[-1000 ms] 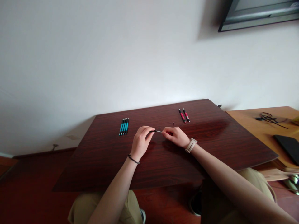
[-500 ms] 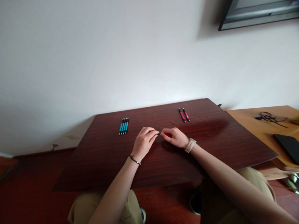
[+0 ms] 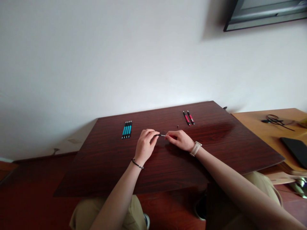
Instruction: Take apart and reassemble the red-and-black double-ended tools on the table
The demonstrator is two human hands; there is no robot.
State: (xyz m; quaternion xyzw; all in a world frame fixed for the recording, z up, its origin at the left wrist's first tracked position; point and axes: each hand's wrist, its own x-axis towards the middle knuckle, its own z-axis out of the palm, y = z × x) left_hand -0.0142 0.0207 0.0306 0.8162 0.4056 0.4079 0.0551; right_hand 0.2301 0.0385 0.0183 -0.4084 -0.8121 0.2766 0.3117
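Both of my hands meet at the middle of a dark red wooden table (image 3: 216,150). My left hand (image 3: 144,145) pinches the black front part of a pen (image 3: 159,135), whose thin metal tip points right. My right hand (image 3: 180,140) closes on the pen's red barrel (image 3: 173,137), mostly hidden by its fingers. The two parts are a short way apart. A tiny dark part (image 3: 177,126) lies on the table just beyond my right hand.
Several blue pens (image 3: 127,129) lie side by side at the back left. Two red pens (image 3: 188,118) lie at the back right. A lighter wooden table (image 3: 263,134) to the right carries a black cable (image 3: 274,120) and a black flat object (image 3: 296,147). A white wall stands behind.
The hands came together half a second ago, then drew slightly apart again, so the black part with its metal tip shows between them once more.
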